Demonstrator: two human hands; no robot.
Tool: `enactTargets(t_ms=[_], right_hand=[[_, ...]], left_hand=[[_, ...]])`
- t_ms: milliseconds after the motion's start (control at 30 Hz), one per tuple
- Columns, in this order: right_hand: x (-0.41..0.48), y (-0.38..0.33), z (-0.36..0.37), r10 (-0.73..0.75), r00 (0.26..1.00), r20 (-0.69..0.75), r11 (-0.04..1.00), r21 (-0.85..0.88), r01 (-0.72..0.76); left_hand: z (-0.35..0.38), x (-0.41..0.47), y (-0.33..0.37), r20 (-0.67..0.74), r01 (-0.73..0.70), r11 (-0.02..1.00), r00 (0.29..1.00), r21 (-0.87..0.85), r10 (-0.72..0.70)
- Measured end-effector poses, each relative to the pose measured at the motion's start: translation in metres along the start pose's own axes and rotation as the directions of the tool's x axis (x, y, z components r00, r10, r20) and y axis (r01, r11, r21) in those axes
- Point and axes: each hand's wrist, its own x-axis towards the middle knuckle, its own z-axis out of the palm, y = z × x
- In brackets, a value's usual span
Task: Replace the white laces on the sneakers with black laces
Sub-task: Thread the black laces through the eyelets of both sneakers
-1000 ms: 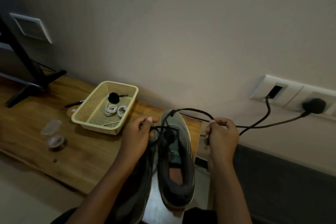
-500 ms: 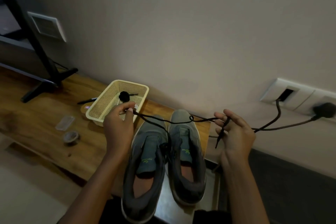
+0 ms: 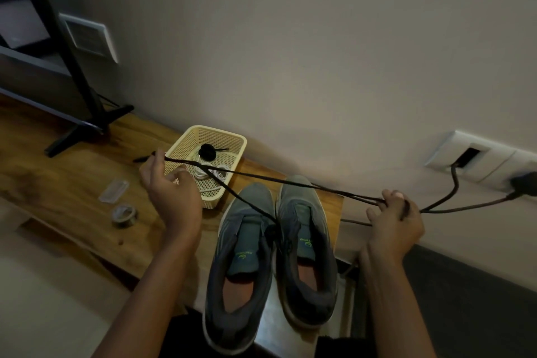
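Two grey sneakers stand side by side on the wooden table, the left sneaker (image 3: 241, 264) and the right sneaker (image 3: 308, 247), toes toward the wall. A black lace (image 3: 290, 182) stretches taut above them, with one strand running down to the gap between the shoes. My left hand (image 3: 171, 192) pinches one end of the lace over the basket's near-left corner. My right hand (image 3: 392, 218) grips the other end out to the right of the shoes. A cream mesh basket (image 3: 232, 139) holds coiled white laces (image 3: 212, 173) and a rolled black lace (image 3: 207, 152).
A black stand foot (image 3: 87, 128) rests on the wooden table (image 3: 58, 183) at the left. A clear lid (image 3: 114, 191) and a small round container (image 3: 125, 214) lie left of my left hand. Black cables (image 3: 453, 192) run to a wall socket panel (image 3: 476, 157).
Both hands have pulled apart, stretching the black lace tight. My left hand moved left over the basket, my right hand moved right and curled around the lace. The second sneaker came into view.
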Motion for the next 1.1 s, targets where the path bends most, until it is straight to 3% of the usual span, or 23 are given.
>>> enactTargets(t_ms=[267,333,400,500,567,667,733,800,900,933,1000,1033,1100], right_hand=[[0.013,-0.001,-0.006,0.012,1.0,-0.007,0.999,-0.044,-0.013],[0.012,-0.005,-0.006,0.04,0.996,0.083,0.999,-0.032,-0.037],[0.007,-0.01,-0.007,0.035,0.963,0.266,0.999,-0.049,-0.023],[-0.006,-0.01,-0.002,-0.015,0.815,0.579,0.977,-0.167,0.136],[-0.008,0.003,0.004,-0.023,0.758,0.651,0.929,-0.266,0.256],[-0.004,0.016,0.008,-0.06,0.757,0.651,0.859,-0.353,0.371],[-0.004,0.017,0.009,-0.052,0.736,0.675,0.891,-0.302,0.34],[-0.007,0.017,0.01,-0.049,0.72,0.693,0.912,-0.262,0.314],[-0.01,0.017,0.008,0.0,0.671,0.741,0.827,-0.377,0.417],[-0.01,0.018,0.008,0.044,0.653,0.756,0.769,-0.442,0.461],[-0.011,0.019,0.007,0.102,0.647,0.756,0.657,-0.539,0.527],[-0.011,0.018,0.008,0.087,0.662,0.745,0.602,-0.568,0.56],[-0.012,0.021,0.01,0.014,0.722,0.692,0.543,-0.611,0.575]], left_hand=[[-0.004,0.006,0.0,-0.047,0.008,1.0,0.999,0.01,-0.007],[-0.004,0.007,0.002,0.003,0.02,0.999,1.0,-0.035,-0.02],[-0.001,0.004,0.006,0.055,0.017,0.991,0.998,-0.134,-0.01],[0.004,-0.004,0.014,0.179,0.06,0.958,0.984,-0.281,-0.009],[0.007,-0.01,0.015,0.277,0.065,0.962,0.961,-0.266,0.012],[0.01,-0.015,0.013,0.419,0.102,0.97,0.908,-0.221,0.0],[0.011,-0.015,0.007,0.474,0.055,0.992,0.88,-0.116,0.007],[0.012,-0.013,-0.007,0.578,-0.089,0.992,0.816,0.092,0.02],[0.016,-0.013,-0.029,0.748,-0.299,0.863,0.651,0.407,-0.127],[0.018,-0.014,-0.036,0.747,-0.351,0.794,0.639,0.496,-0.184],[0.019,-0.016,-0.041,0.684,-0.415,0.672,0.705,0.613,-0.188],[0.02,-0.017,-0.04,0.652,-0.415,0.664,0.743,0.623,-0.148],[0.02,-0.017,-0.035,0.617,-0.38,0.766,0.786,0.519,-0.028]])
